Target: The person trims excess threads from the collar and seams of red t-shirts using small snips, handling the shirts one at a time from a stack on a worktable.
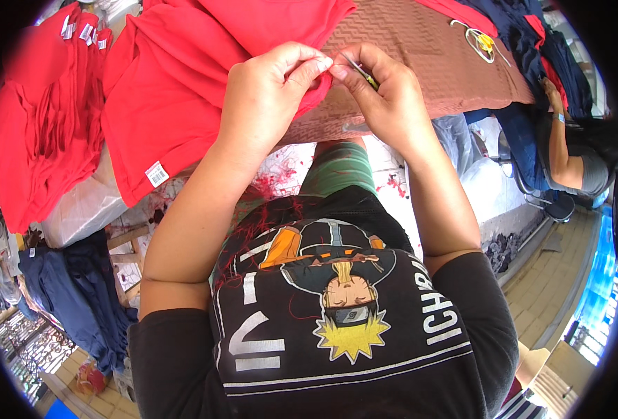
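A red garment [176,91] lies spread over the table's near edge, a white barcode label [157,174] at its lower corner. My left hand [270,84] is closed in a pinch at the garment's right edge, thumb and forefinger together. Close beside it, nearly touching fingertips, my right hand [387,87] is closed around small thread snips [372,80], showing a thin metal blade and a yellow-green part. Fingers cover most of the snips. Any thread between the fingertips is too fine to make out.
More red garments [43,133] hang in a pile at the left. Brown textured cloth [449,77] covers the table, with a white cord and yellow piece [486,43] on it. Dark blue garments [78,293] drape at lower left. Another person's arm [564,140] is at right.
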Motion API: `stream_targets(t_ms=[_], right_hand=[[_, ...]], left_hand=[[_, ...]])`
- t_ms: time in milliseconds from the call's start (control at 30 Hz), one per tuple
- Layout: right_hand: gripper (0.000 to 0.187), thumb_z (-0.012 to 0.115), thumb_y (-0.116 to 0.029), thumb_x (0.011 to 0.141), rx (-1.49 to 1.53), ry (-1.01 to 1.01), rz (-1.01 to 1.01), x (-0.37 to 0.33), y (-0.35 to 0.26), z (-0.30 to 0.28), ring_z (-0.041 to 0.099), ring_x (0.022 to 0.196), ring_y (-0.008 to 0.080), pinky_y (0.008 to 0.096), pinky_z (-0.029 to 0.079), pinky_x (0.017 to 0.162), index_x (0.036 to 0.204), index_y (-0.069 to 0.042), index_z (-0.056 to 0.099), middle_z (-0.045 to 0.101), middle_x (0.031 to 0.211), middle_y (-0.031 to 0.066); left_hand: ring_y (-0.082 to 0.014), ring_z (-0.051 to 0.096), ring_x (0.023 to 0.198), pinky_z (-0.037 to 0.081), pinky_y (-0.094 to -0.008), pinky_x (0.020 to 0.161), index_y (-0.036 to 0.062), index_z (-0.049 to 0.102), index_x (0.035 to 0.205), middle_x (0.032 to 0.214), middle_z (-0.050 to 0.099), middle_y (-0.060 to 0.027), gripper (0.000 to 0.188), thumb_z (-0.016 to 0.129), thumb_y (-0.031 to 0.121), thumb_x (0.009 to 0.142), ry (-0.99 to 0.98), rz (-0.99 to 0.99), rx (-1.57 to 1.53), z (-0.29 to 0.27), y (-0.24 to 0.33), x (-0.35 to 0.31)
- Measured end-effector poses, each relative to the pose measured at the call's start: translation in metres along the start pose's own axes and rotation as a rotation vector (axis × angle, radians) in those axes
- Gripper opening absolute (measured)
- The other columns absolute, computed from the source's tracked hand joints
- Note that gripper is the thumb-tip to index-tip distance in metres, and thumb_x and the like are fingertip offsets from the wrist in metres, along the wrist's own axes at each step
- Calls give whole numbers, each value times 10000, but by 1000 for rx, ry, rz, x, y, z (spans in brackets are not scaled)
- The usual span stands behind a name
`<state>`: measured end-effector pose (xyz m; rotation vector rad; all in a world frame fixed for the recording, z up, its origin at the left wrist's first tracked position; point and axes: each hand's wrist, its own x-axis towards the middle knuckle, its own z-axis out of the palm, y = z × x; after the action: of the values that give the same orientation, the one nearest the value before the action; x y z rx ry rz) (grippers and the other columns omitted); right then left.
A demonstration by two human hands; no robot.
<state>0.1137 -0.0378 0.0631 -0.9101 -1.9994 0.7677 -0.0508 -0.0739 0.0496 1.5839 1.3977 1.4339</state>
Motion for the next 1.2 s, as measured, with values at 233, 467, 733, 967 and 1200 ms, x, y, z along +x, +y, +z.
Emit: stream_targets(t_ms=[233,467,733,967,1200], right_hand=[[124,637,-70,866,34,10,-2,-2,-3,-4,654,749,309,348,496,689,953,15,612,653,812,187],[193,672,-108,845,-71,-55,36,-2,-8,-10,654,808,329,364,499,703,1000,-13,607,655,850,166],[179,698,-130,832,-119,-31,-2,-11,-7,-30,630,772,278,358,496,696,971,-34,638,637,879,127],[172,687,-99,807,-116,-80,-133,-9,-1,-20,617,803,322,379,489,702,961,-39,638,621,884,132],[172,684,-105,797,-230,-88,-161,-3,-4,-24,623,829,342,396,494,708,952,-43,642,638,915,137]], left_hand=[[-65,654,792,515,-223,739,18,716,994,879,732,-72,163,686,102,857,-126,-4,208,-6,9,0],[-93,671,801,524,-239,719,10,691,969,840,718,-84,131,656,98,880,-174,25,408,-6,19,-1],[-148,685,858,545,-256,756,-58,616,1028,930,709,-112,191,582,108,939,-124,-126,-139,-10,6,2],[-130,686,808,548,-243,726,-36,635,996,902,715,-107,144,598,83,924,-96,-121,-161,-7,7,2],[-183,635,986,489,-277,842,-19,631,1104,1060,668,-98,209,561,45,917,-482,80,221,-44,28,1]])
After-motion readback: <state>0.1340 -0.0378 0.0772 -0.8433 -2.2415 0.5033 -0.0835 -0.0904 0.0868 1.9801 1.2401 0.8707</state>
